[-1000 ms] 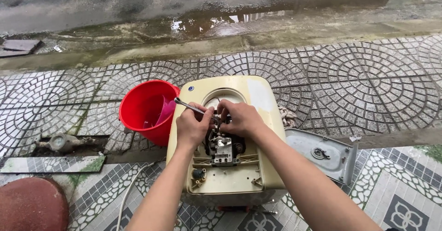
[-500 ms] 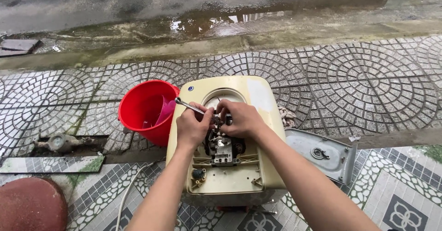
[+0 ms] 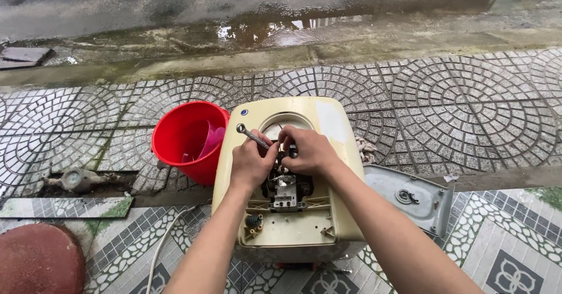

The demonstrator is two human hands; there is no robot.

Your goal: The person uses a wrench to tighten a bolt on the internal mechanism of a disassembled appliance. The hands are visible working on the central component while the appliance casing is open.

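We are loosening a fastener inside the opened cream water heater (image 3: 293,212), which is lying on the tiles just right of the red bucket (image 3: 186,137). Our left hand (image 3: 252,162) is wrapping its fingers around a metal wrench (image 3: 253,136); our right hand (image 3: 307,150) is pinching something at the heater's middle, though we cannot tell what. Turning the wrench next is probably calling for a steady brace.

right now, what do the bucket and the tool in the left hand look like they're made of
Red bucket: looks like plastic, with a smooth, even, slightly glossy colour and a thin rolled rim. Tool in the left hand: looks like bare steel, a slim grey shaft with a ring end and a dull metallic shine; probably a wrench.
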